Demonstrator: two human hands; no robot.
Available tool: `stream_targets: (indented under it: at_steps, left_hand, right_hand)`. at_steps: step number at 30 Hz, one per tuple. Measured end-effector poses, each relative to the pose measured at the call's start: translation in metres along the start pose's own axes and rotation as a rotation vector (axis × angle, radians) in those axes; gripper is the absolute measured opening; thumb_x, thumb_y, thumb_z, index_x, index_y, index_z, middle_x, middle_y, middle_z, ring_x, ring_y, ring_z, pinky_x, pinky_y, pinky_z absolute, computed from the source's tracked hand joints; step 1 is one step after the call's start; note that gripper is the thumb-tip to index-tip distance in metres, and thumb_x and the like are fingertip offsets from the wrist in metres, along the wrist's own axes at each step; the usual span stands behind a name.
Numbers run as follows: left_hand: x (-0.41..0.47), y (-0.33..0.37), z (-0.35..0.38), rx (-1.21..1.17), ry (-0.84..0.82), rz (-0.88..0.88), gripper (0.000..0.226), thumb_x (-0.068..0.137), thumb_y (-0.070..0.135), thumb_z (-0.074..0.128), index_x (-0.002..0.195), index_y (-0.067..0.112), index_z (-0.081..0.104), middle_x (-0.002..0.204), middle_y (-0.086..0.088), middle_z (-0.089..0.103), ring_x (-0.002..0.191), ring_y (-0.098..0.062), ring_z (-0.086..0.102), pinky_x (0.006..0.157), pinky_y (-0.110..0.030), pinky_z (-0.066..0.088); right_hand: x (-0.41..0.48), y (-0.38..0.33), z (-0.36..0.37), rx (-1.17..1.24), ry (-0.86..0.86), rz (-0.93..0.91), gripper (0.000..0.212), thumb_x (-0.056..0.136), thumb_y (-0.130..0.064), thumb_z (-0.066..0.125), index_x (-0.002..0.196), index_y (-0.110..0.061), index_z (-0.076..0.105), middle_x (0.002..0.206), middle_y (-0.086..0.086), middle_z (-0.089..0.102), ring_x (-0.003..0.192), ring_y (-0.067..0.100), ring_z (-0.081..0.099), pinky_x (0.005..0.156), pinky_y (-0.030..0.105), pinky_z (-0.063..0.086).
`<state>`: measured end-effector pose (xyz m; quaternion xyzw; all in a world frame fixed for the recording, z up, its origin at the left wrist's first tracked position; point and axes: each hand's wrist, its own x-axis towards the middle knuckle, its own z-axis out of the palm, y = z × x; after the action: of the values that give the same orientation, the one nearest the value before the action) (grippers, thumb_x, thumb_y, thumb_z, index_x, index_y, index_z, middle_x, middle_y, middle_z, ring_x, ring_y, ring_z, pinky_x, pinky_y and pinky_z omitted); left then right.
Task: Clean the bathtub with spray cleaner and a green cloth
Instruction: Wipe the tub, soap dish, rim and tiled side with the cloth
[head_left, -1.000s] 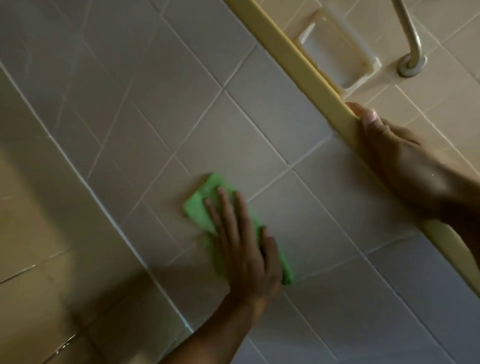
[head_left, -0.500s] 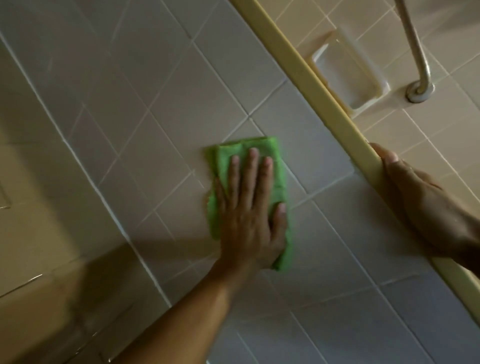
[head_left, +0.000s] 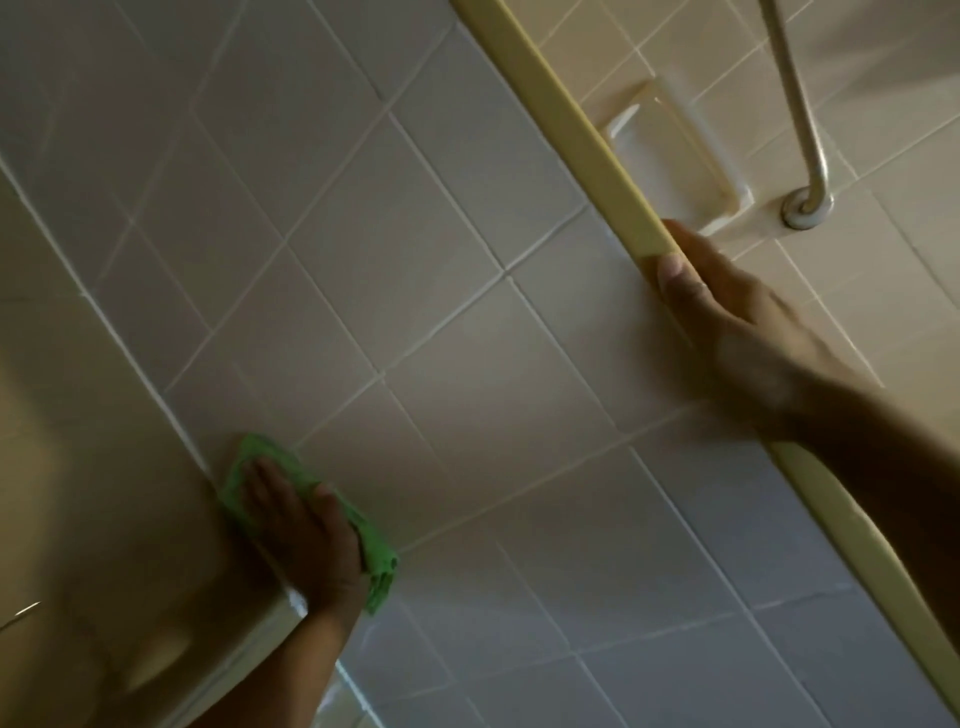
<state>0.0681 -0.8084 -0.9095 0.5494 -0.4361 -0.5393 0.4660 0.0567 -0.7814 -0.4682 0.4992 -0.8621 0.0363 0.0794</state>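
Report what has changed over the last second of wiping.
The left hand, flat on the green cloth, swept it across the tiles, away from the yellow trim and down to the white seam at the tiles' edge, where it presses now. Nothing was picked up or let go. The right hand kept its grip on the yellow trim beside the soap dish.

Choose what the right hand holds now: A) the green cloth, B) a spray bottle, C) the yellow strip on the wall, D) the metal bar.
C: the right hand grips the yellow strip, thumb on one side and fingers on the other; the cloth lies under the left hand.
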Motion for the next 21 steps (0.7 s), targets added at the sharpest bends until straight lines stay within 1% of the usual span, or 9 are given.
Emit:
stream_targets:
  at_steps: [2, 5, 7, 9, 10, 12, 15, 18, 21]
  left_hand:
    - [-0.003, 0.01, -0.001, -0.036, -0.022, -0.046, 0.082, 0.098, 0.055, 0.025, 0.162, 0.004, 0.02, 0.168, -0.022, 0.02, 0.153, -0.042, 0.021, 0.12, -0.046, 0.018]
    - [-0.009, 0.055, -0.005, -0.161, -0.086, -0.023, 0.081, 0.095, 0.056, 0.03, 0.165, 0.017, 0.013, 0.173, -0.007, 0.008, 0.159, -0.032, 0.006, 0.124, -0.051, 0.012]
    - [-0.012, 0.091, -0.006, -0.221, -0.124, 0.13, 0.076, 0.099, 0.052, 0.035, 0.165, 0.022, 0.012, 0.173, 0.003, 0.002, 0.16, -0.027, -0.003, 0.126, -0.055, 0.008]
    - [-0.009, 0.136, -0.01, -0.256, -0.142, 0.317, 0.075, 0.1, 0.043, 0.039, 0.164, 0.013, 0.015, 0.173, -0.003, 0.005, 0.159, -0.032, -0.003, 0.126, -0.059, 0.007]
    - [-0.007, 0.159, -0.013, -0.266, -0.15, 0.421, 0.074, 0.1, 0.039, 0.041, 0.163, 0.007, 0.018, 0.173, -0.009, 0.008, 0.159, -0.036, -0.003, 0.125, -0.06, 0.007]
    - [-0.001, 0.199, -0.018, -0.284, -0.18, 0.601, 0.071, 0.102, 0.032, 0.043, 0.16, -0.001, 0.021, 0.171, -0.015, 0.012, 0.157, -0.043, -0.003, 0.125, -0.062, 0.009]
    - [0.012, 0.239, -0.022, -0.245, -0.228, 0.78, 0.066, 0.104, 0.03, 0.04, 0.16, 0.0, 0.021, 0.171, -0.015, 0.012, 0.157, -0.044, -0.005, 0.124, -0.062, 0.012]
    - [0.023, 0.262, -0.023, -0.196, -0.221, 0.921, 0.064, 0.105, 0.03, 0.038, 0.159, -0.001, 0.024, 0.17, -0.017, 0.016, 0.157, -0.045, -0.001, 0.125, -0.06, 0.014]
    - [0.032, 0.261, -0.025, -0.186, -0.235, 1.014, 0.065, 0.103, 0.03, 0.041, 0.158, -0.003, 0.026, 0.169, -0.018, 0.019, 0.157, -0.043, 0.004, 0.125, -0.058, 0.018]
  right_hand:
    - [0.003, 0.002, -0.001, -0.105, 0.017, -0.052, 0.056, 0.102, -0.064, 0.031, 0.155, -0.049, 0.03, 0.14, -0.017, 0.046, 0.125, 0.001, 0.039, 0.097, 0.021, 0.025]
    - [0.007, 0.013, -0.003, -0.154, 0.022, -0.19, 0.06, 0.098, -0.062, 0.03, 0.156, -0.052, 0.02, 0.148, -0.019, 0.039, 0.131, 0.0, 0.035, 0.106, 0.028, 0.028]
    - [0.003, 0.021, -0.004, -0.216, 0.005, -0.289, 0.061, 0.1, -0.058, 0.034, 0.157, -0.052, 0.014, 0.151, -0.023, 0.032, 0.132, -0.004, 0.032, 0.107, 0.025, 0.027]
    - [-0.003, 0.022, -0.006, -0.252, -0.006, -0.349, 0.065, 0.101, -0.055, 0.037, 0.16, -0.048, 0.009, 0.161, -0.023, 0.023, 0.141, -0.002, 0.029, 0.112, 0.023, 0.025]
    - [-0.007, 0.023, -0.007, -0.263, -0.01, -0.36, 0.066, 0.103, -0.052, 0.038, 0.161, -0.043, 0.008, 0.165, -0.019, 0.019, 0.147, 0.002, 0.026, 0.116, 0.027, 0.026]
    - [-0.017, 0.025, -0.008, -0.28, -0.009, -0.409, 0.069, 0.104, -0.041, 0.042, 0.164, -0.029, 0.009, 0.17, -0.009, 0.013, 0.155, 0.013, 0.019, 0.123, 0.042, 0.026]
    - [-0.03, 0.029, -0.009, -0.322, -0.03, -0.453, 0.071, 0.104, -0.028, 0.046, 0.163, -0.016, 0.011, 0.172, -0.001, 0.005, 0.157, 0.024, 0.012, 0.12, 0.059, 0.029]
    - [-0.036, 0.03, -0.008, -0.35, -0.036, -0.44, 0.072, 0.103, -0.026, 0.048, 0.163, -0.016, 0.011, 0.172, 0.001, 0.001, 0.157, 0.027, 0.012, 0.116, 0.063, 0.033]
    - [-0.038, 0.031, -0.007, -0.382, -0.03, -0.458, 0.072, 0.103, -0.028, 0.049, 0.163, -0.016, 0.012, 0.172, 0.002, 0.001, 0.157, 0.028, 0.012, 0.114, 0.063, 0.035]
